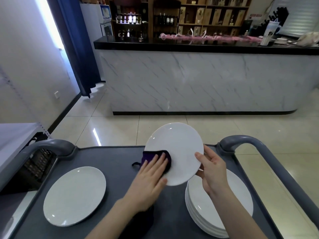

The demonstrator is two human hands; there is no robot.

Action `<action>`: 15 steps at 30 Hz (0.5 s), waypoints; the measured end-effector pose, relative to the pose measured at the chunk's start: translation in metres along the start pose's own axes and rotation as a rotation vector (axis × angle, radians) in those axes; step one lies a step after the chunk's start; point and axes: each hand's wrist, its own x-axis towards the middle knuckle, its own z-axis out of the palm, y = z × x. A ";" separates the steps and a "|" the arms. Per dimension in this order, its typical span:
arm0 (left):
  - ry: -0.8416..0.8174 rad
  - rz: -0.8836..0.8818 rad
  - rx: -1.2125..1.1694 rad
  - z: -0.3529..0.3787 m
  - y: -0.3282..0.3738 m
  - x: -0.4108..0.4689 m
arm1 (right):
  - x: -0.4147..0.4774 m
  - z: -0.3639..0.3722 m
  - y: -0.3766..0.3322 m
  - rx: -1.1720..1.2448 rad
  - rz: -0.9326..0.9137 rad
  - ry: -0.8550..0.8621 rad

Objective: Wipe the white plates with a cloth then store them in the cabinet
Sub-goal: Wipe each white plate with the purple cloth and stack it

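The white plate [179, 144], gripped at its rim by the right hand [212, 169] and held tilted above the grey cart [117, 163], is best wiped when the purple cloth [149, 154] is pressed flat under the straight fingers of the left hand [148, 178] and led over the whole face.
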 end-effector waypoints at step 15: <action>0.080 0.103 -0.129 -0.017 0.025 0.038 | -0.023 0.009 0.015 -0.025 0.053 -0.162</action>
